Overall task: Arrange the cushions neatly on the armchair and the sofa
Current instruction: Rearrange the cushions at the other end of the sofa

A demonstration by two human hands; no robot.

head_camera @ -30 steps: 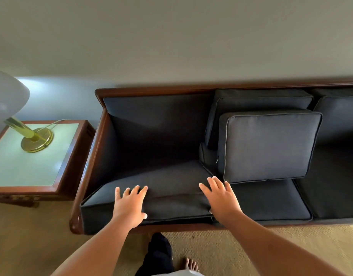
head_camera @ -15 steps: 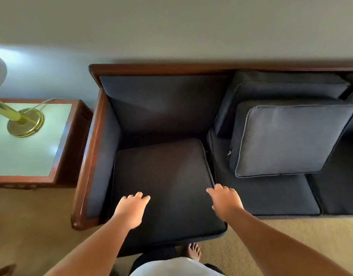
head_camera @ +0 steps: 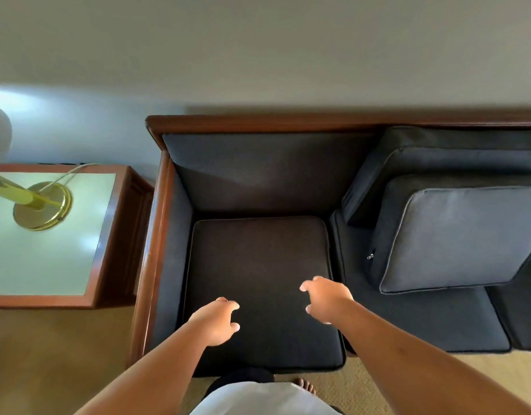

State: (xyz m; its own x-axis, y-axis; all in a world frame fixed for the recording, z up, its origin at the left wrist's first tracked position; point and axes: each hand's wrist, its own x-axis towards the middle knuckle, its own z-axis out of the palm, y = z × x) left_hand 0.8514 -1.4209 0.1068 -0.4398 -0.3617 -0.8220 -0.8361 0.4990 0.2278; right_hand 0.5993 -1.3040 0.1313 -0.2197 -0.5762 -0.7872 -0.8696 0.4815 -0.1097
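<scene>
Carpeted room, dark sofa (head_camera: 258, 123) against the wall: seat sorted, back cushions left to place.
Seen from the head camera, the left hand (head_camera: 214, 322) and right hand (head_camera: 328, 298) hover with fingers loosely curled, gripping nothing. The seat cushion (head_camera: 258, 259) lies flat in its bay beneath and beyond the fingertips. Right of the right fingers, a loose cushion (head_camera: 461, 235) leans on a second cushion (head_camera: 437, 151); the bare backrest ahead likely needs one.

No readable text, label or number anywhere.
</scene>
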